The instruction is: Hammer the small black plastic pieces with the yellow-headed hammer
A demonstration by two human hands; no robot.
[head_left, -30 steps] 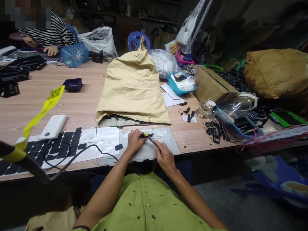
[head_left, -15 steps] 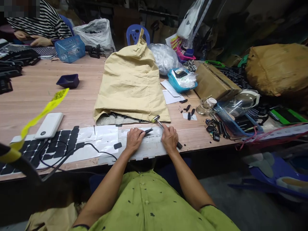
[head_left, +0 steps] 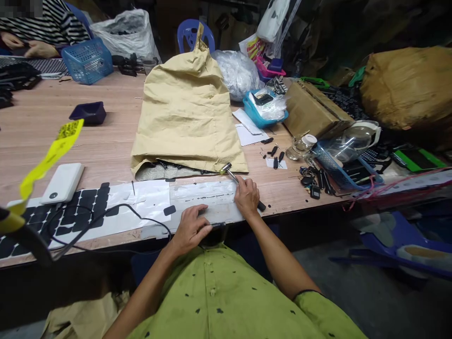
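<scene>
My right hand (head_left: pixel 247 195) is closed round a small hammer (head_left: pixel 229 173), whose metal head points up toward the tan paper sack (head_left: pixel 189 108). My left hand (head_left: pixel 190 226) lies at the near edge of the table on a pale plastic sheet (head_left: pixel 208 200), its fingers curled over a small dark part (head_left: pixel 216 226) at the rim. A dark oval piece (head_left: pixel 169 210) lies on the sheet just left of that hand.
A flexible solar panel (head_left: pixel 74 214) with a black cable and a white power bank (head_left: pixel 61 182) lie to the left. A blue tray (head_left: pixel 263 113), cardboard box (head_left: pixel 310 117) and small black parts (head_left: pixel 314 181) crowd the right. Another person's hands (head_left: pixel 31 47) work at far left.
My left hand has drawn back from the middle of the sheet to the table's near edge with the dark part. The right hand with the hammer has barely moved. The view has tilted down.
</scene>
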